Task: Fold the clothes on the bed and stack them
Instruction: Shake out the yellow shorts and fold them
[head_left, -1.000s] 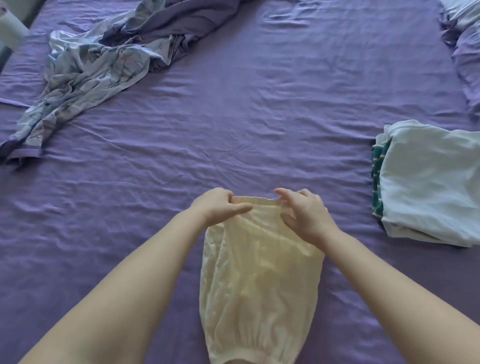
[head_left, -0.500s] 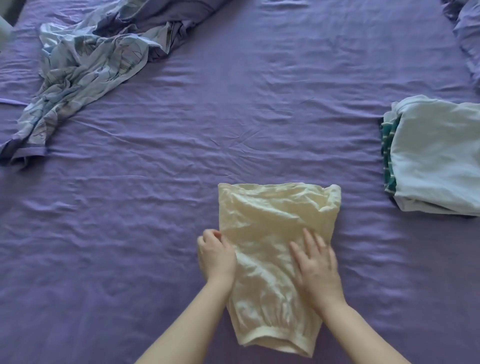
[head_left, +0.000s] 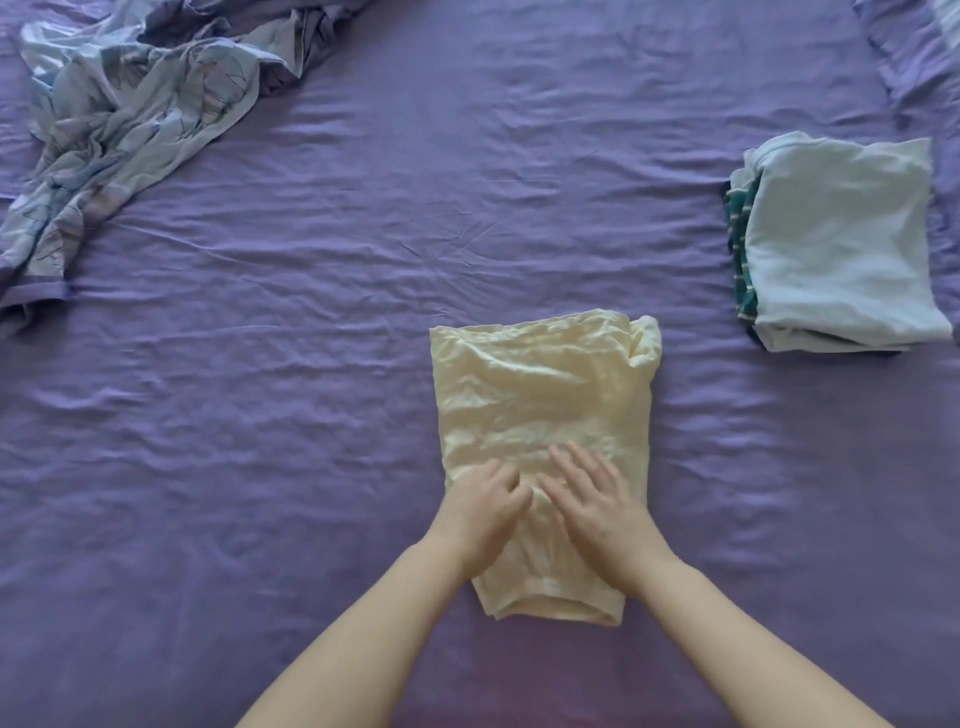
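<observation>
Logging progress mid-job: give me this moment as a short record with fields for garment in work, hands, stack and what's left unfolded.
garment in work: pale yellow folded cloth garment, flat on the purple bed sheet
left hand: resting on its near part, fingers curled
right hand: pressing flat beside the left
stack: folded pale blue top over teal striped piece, far right
unfolded: crumpled blue patterned garment, far left

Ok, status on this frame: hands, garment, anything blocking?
Left hand and right hand flat on cream garment, folded. Stack at right. Patterned garment unfolded, far left. Nothing blocking.
</observation>
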